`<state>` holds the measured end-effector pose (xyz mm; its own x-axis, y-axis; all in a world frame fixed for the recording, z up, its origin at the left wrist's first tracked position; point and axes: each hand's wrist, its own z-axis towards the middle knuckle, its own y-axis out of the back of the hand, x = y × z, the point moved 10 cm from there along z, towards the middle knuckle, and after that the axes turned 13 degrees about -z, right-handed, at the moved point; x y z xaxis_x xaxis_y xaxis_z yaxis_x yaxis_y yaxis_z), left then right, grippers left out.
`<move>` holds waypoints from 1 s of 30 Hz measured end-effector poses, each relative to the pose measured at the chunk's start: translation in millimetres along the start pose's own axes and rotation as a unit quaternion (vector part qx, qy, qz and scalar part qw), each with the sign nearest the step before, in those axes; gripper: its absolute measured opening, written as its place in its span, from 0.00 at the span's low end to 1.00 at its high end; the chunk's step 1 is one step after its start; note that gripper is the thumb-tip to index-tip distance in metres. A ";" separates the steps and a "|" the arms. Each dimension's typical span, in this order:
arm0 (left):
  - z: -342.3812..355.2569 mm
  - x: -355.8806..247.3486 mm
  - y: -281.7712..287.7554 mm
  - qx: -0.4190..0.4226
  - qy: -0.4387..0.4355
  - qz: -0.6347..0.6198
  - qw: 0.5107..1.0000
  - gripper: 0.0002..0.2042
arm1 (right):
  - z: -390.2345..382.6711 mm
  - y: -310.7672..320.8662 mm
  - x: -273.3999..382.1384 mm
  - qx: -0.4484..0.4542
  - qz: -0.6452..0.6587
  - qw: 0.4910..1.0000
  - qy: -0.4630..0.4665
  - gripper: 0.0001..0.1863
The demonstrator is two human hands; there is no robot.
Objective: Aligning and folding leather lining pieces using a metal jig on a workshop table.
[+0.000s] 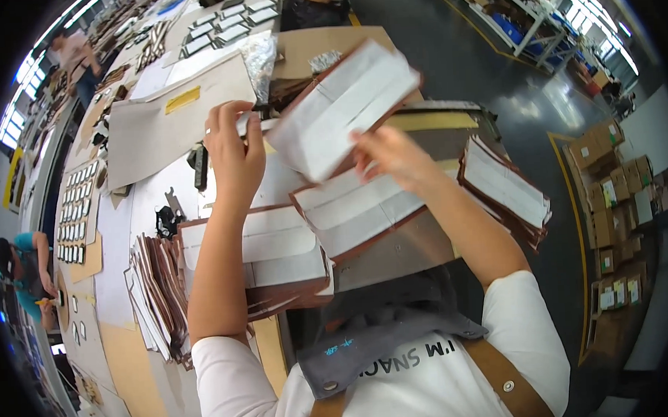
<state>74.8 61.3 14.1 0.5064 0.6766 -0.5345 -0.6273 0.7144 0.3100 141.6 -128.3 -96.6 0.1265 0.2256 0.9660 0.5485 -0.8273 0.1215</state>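
My left hand [234,149] has its fingers curled around something small and pale that I cannot make out, just left of a white panel with brown edges [344,104]. My right hand [384,158] grips that panel by its lower right edge; both are blurred, and the panel is raised at a tilt. Below lie two stacks of similar panels [250,249] [360,211]. A further stack [497,186] lies to the right, and a thick pile on edge [155,298] sits left of my left forearm.
A large beige sheet [144,135] and a dark block [198,166] lie beyond my left hand. Rows of small pieces [77,212] cover the left bench. A co-worker in teal [35,281] works at far left; others stand farther back. Cardboard boxes [602,212] line the right floor.
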 end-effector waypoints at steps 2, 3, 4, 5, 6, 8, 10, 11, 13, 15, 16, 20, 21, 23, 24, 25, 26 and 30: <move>-11.6 -3.4 -32.6 0.143 0.018 0.053 0.988 0.08 | -17.2 -42.5 -13.7 0.177 -0.170 0.968 -0.055 0.15; -23.9 -4.0 -50.9 0.196 0.009 0.058 0.979 0.10 | -21.6 -39.7 -14.8 0.178 -0.253 0.950 -0.045 0.15; -36.6 -4.0 -68.1 0.245 0.002 0.061 0.968 0.11 | -29.2 -34.9 -13.7 0.179 -0.250 0.950 -0.055 0.15; -50.4 3.4 -83.9 0.317 0.031 0.088 0.944 0.16 | -31.5 -13.5 -2.7 0.099 -0.326 0.940 -0.030 0.13; -58.6 8.3 -87.4 0.320 0.039 0.085 0.943 0.16 | -35.7 7.4 6.5 0.018 -0.399 0.917 -0.003 0.11; -78.8 13.7 -100.5 0.376 0.012 0.140 0.916 0.18 | -45.3 37.7 12.1 -0.078 -0.472 0.874 0.083 0.08; -82.1 15.6 -104.0 0.395 0.023 0.151 0.906 0.19 | -58.9 47.5 22.5 -0.181 -0.534 0.809 0.168 0.07; -82.9 18.4 -104.3 0.393 0.033 0.163 0.904 0.19 | -68.4 33.2 24.9 -0.168 -0.524 0.802 0.233 0.08; -83.2 18.8 -104.9 0.392 0.042 0.174 0.902 0.18 | -79.2 1.4 22.5 -0.105 -0.548 0.770 0.310 0.13; -80.2 16.4 -103.5 0.377 0.051 0.171 0.909 0.17 | -81.7 -17.9 23.4 -0.113 -0.562 0.751 0.328 0.14; -81.5 17.1 -102.3 0.378 0.051 0.172 0.908 0.17 | -84.1 -27.1 24.7 -0.119 -0.574 0.730 0.350 0.15; -82.1 16.9 -101.3 0.371 0.033 0.172 0.912 0.17 | -73.2 -26.3 15.7 -0.119 -0.619 0.711 0.310 0.16; -82.1 16.6 -102.4 0.371 0.032 0.165 0.913 0.17 | -73.1 -23.9 16.5 -0.117 -0.621 0.711 0.310 0.16; -81.7 17.8 -99.1 0.371 0.036 0.168 0.913 0.17 | -73.7 -14.7 20.6 -0.130 -0.655 0.680 0.304 0.14; -82.0 18.0 -97.9 0.373 0.037 0.169 0.911 0.17 | -72.8 -6.3 21.1 -0.127 -0.655 0.679 0.307 0.14; -79.6 15.9 -99.7 0.371 0.036 0.166 0.913 0.17 | -74.9 12.8 26.8 -0.171 -0.663 0.659 0.311 0.13; -79.7 17.0 -99.4 0.378 0.047 0.169 0.909 0.16 | -76.3 26.0 32.1 -0.211 -0.667 0.641 0.317 0.12; -81.0 21.4 -96.9 0.387 0.074 0.179 0.901 0.16 | -80.4 32.2 32.7 -0.183 -0.607 0.716 0.294 0.11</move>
<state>98.6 -7.9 -91.1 0.2326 0.8986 -0.3721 -0.1046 0.4034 0.9090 96.9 -188.9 -42.8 -0.6877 0.7259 0.0150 -0.3064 -0.3089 0.9004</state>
